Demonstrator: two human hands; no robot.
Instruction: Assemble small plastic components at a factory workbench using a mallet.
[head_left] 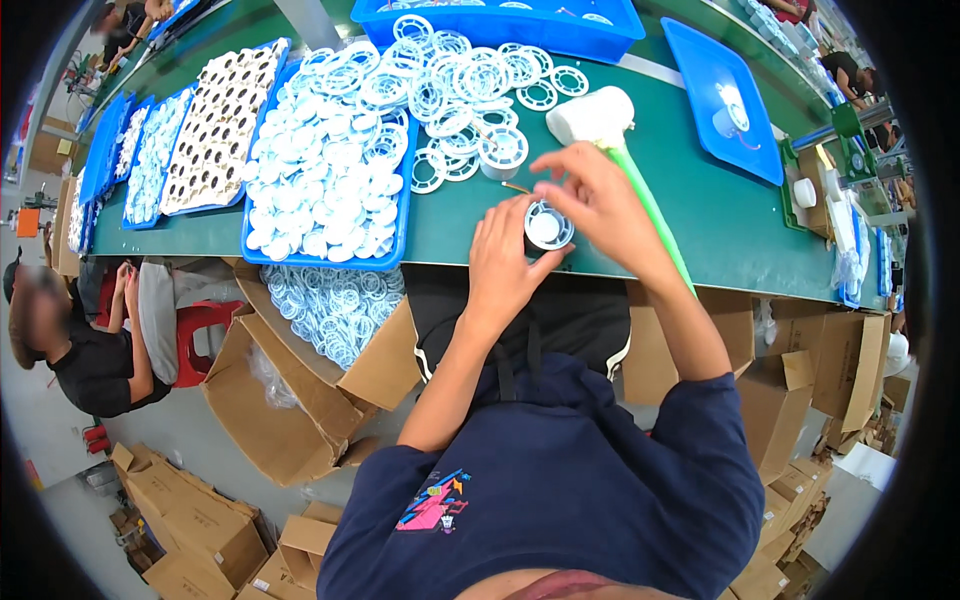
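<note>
Left grip clamps a round white part at the counter edge; right grip, fingers apart, beside. Beyond, white rings; left, blue tray; right, green-handled mallet; behind left, carton, print illegible.

Blue bin cropped, round part partly hidden

Bright, fairly even light with soft shadows, white discs nearly washed out, left fingers fairly sharp, tabletop edges bowed by fisheye, black rim at corners, seated person's face blurred.
</note>
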